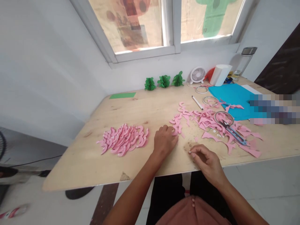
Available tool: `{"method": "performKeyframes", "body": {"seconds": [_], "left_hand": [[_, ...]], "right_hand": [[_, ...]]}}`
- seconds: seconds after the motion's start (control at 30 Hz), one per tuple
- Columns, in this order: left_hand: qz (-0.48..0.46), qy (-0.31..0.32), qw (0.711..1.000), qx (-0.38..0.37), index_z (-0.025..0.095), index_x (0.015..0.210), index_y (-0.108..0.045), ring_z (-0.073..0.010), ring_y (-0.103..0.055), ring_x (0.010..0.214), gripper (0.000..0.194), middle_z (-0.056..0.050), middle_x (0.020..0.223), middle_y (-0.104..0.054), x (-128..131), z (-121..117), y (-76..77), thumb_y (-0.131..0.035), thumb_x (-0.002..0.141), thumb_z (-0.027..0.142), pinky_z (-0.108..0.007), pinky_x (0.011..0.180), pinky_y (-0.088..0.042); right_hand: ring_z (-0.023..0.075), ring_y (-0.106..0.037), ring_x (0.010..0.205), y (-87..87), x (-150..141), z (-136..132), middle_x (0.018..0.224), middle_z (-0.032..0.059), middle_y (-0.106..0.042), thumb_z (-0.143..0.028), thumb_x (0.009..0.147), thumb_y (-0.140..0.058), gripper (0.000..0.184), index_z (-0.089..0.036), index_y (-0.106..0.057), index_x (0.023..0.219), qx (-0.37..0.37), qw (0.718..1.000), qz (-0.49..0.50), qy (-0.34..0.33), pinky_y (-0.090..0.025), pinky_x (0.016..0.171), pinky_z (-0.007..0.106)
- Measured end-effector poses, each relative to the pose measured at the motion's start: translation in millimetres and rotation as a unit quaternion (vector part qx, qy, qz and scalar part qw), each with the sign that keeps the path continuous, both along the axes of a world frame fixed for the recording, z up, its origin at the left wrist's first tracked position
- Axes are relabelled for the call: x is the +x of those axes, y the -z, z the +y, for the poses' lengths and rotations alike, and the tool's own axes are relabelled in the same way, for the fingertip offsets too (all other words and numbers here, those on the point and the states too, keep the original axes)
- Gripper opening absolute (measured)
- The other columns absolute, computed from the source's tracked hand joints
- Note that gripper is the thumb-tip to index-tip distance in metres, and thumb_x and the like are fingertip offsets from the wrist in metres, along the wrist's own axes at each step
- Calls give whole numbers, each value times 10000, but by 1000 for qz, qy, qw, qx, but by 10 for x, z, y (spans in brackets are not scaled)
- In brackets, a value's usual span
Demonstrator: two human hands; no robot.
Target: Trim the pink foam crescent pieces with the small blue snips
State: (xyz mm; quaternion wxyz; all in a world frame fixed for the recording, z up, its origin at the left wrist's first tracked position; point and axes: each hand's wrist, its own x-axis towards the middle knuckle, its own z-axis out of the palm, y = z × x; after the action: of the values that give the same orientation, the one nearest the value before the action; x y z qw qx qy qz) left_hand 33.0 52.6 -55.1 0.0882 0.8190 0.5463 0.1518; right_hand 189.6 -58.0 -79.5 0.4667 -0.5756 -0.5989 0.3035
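Observation:
My left hand (pixel 164 140) rests on the wooden table (pixel 140 109) with its fingers curled, its fingertips touching pink paper cut-outs (pixel 178 123) at the edge of a scattered heap. My right hand (pixel 206 161) lies near the table's front edge with fingers bent and pinched; whether it holds anything is hidden. A neat pile of curved pink paper pieces (pixel 124 139) lies to the left of my left hand. Scissors (pixel 232 131) lie on pink scraps (pixel 225 125) to the right.
Three green paper ornaments (pixel 164 82), a small white fan (pixel 197 75), a white roll (pixel 220 75) and a bottle (pixel 245 61) stand along the back. Blue paper (pixel 232 97), a white pen (pixel 197 102), tape rings (pixel 210 100) and a green sheet (pixel 122 95) also lie there.

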Motion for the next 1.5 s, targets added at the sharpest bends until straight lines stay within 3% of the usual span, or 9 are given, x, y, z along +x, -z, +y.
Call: {"method": "performKeyframes", "body": {"seconds": [0.23, 0.57, 0.73, 0.97, 1.27, 1.5], "left_hand": [[0, -13, 1000, -3, 199, 853, -626, -233, -564, 900, 90, -71, 949, -635, -14, 25, 46, -566, 786, 205, -344, 750, -398], [-28, -34, 999, -19, 202, 796, -617, -222, -574, 901, 85, -56, 907, -659, -133, -107, 16, -535, 815, 192, -333, 756, -393], [-23, -64, 997, -24, 194, 904, -628, -252, -568, 948, 140, -86, 959, -656, -133, 60, -2, -541, 814, 256, -347, 768, -403], [-31, -62, 997, -36, 193, 799, -635, -268, -562, 948, 88, -85, 907, -656, -61, 224, 20, -554, 765, 185, -375, 788, -391], [-147, -78, 984, -67, 189, 657, -592, -218, -601, 792, 105, -41, 749, -666, -62, 175, 34, -538, 692, 106, -348, 720, -423], [-293, -47, 947, -120, 178, 668, -589, -160, -638, 675, 73, -20, 715, -685, -144, 52, -61, -560, 726, 213, -262, 611, -472]], "right_hand": [[185, -600, 837, -6, -13, 9, 850, 42, -631, -245, 871, -532, 85, -207, -589, 819, 10, 1000, -13, -10, -436, 777, 299], [188, -602, 804, -1, -8, -8, 826, 43, -637, -246, 868, -521, 84, -209, -588, 833, 18, 999, -43, -13, -458, 727, 296], [203, -607, 823, 1, -18, -6, 838, 49, -644, -248, 866, -518, 85, -212, -592, 841, 18, 998, -52, -12, -463, 738, 312], [196, -604, 813, -25, -33, -16, 821, 43, -639, -244, 863, -526, 81, -210, -586, 823, 20, 998, -55, -9, -466, 734, 310], [200, -606, 810, -14, -37, -10, 819, 50, -645, -229, 862, -521, 73, -210, -583, 830, 35, 997, -67, -11, -473, 723, 317], [196, -612, 797, -29, -33, -12, 811, 47, -650, -235, 852, -533, 75, -211, -597, 822, 32, 998, -45, -6, -477, 723, 312]]}}
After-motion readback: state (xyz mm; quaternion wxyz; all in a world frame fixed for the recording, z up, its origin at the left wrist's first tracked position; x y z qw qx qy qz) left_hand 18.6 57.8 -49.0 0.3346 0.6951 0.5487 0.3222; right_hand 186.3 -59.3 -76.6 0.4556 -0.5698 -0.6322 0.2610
